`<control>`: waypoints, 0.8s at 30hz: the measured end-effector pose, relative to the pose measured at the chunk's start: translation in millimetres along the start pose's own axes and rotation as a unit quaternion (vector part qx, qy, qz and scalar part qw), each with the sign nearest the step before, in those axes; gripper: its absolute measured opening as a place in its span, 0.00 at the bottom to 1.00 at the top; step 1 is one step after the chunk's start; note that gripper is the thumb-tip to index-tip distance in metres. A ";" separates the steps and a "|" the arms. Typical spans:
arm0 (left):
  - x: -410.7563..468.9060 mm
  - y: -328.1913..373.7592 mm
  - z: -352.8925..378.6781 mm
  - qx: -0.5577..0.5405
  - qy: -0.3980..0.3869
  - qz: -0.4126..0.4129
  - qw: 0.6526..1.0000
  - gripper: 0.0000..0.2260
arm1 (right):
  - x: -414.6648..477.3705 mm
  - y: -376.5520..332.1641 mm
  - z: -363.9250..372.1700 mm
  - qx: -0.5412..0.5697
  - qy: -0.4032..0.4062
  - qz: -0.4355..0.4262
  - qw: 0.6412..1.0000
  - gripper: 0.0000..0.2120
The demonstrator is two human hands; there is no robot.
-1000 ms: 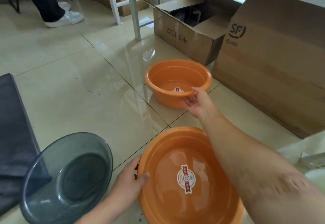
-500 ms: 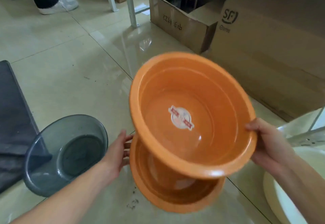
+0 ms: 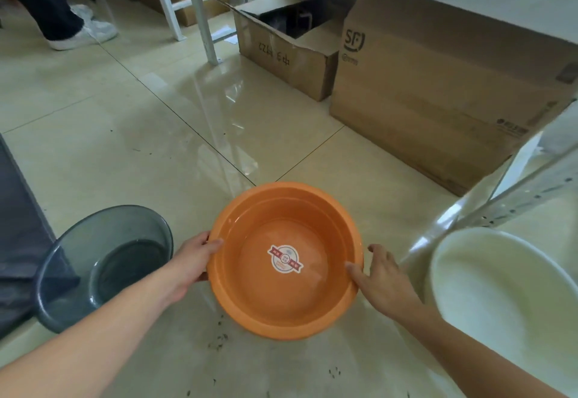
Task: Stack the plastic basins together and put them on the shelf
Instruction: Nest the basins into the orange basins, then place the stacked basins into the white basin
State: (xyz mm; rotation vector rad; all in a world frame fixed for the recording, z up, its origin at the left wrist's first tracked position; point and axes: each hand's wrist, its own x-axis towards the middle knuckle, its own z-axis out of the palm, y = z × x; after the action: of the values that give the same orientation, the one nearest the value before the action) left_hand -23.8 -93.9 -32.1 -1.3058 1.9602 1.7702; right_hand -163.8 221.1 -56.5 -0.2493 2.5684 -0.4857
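Observation:
Two orange basins (image 3: 283, 304) sit nested on the tiled floor, the smaller inside the larger, with a round sticker on the inner bottom. My left hand (image 3: 195, 258) grips their left rim, thumb over the edge. My right hand (image 3: 380, 279) rests on the right rim, thumb inside the basin and fingers spread. A smoky grey translucent basin (image 3: 103, 264) stands on the floor just left of them. A cream white basin (image 3: 506, 300) stands at the right. The shelf's perforated white post (image 3: 513, 200) slants above the white basin.
A large cardboard box (image 3: 438, 94) and a smaller opened cardboard box (image 3: 287, 44) stand at the back right. White ladder legs (image 3: 200, 13) rise behind. A person's leg and white shoe (image 3: 78, 32) are at the far left. A dark mat (image 3: 15, 225) lies on the left.
The smaller orange basin, lifted from the far floor by my right hand and carried over the larger one, now sits nested inside it. The view has pulled back, showing the white basin.

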 end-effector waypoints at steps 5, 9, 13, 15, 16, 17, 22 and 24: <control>-0.2 -6.3 9.5 0.052 0.016 0.016 0.998 0.14 | -9.7 1.0 7.4 0.210 -0.108 0.022 0.971 0.27; 0.5 -17.0 15.2 0.059 0.020 0.022 0.998 0.17 | -46.1 27.9 12.0 0.510 -0.126 0.151 0.838 0.22; 10.4 -27.4 12.1 0.051 0.032 0.000 0.998 0.19 | -78.5 79.1 21.5 0.770 -0.030 0.293 0.567 0.25; 17.4 -32.7 10.2 0.046 0.033 -0.007 0.998 0.17 | -86.8 104.1 21.0 0.812 0.049 0.324 0.484 0.26; 21.7 -36.1 9.2 0.045 0.032 -0.009 0.998 0.17 | -88.3 114.7 19.0 0.819 0.089 0.334 0.457 0.27; 25.1 -39.1 8.8 0.043 0.030 -0.011 0.999 0.17 | -88.2 125.1 16.9 0.822 0.126 0.342 0.438 0.28; 43.1 -53.1 10.9 0.027 0.022 -0.009 0.999 0.20 | -82.4 163.8 2.8 0.777 0.254 0.362 0.448 0.23; 31.8 -45.0 21.2 0.022 0.013 -0.015 1.000 0.20 | -82.4 172.3 -3.6 0.757 0.268 0.363 0.472 0.24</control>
State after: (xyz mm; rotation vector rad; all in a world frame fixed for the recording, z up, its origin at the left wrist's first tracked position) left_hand -19.5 -85.5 -90.3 -1.3441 1.9720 1.6954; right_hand -109.5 402.4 -82.9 1.6985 1.2960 -2.3003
